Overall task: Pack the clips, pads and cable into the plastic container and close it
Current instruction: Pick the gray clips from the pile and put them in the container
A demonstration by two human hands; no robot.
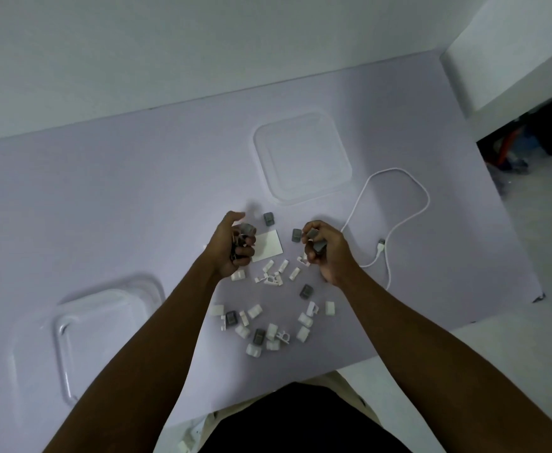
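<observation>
My left hand (233, 245) is closed around a bunch of grey and white clips. My right hand (325, 251) grips a few grey clips. Between the hands lies a white pad sheet (268, 246). Loose grey clips (268, 219) and several white clips (273, 276) are scattered on the lilac table, with another cluster (268, 335) nearer to me. A white cable (399, 197) curls to the right of my right hand. The clear plastic container (62, 335) stands at the lower left. Its clear lid (301, 158) lies flat beyond the hands.
The lilac table (104, 197) ends at a white wall behind and drops off at the right and front edges. Dark clutter (513, 148) sits on the floor at the far right. A few white clips (186, 444) lie below the front edge.
</observation>
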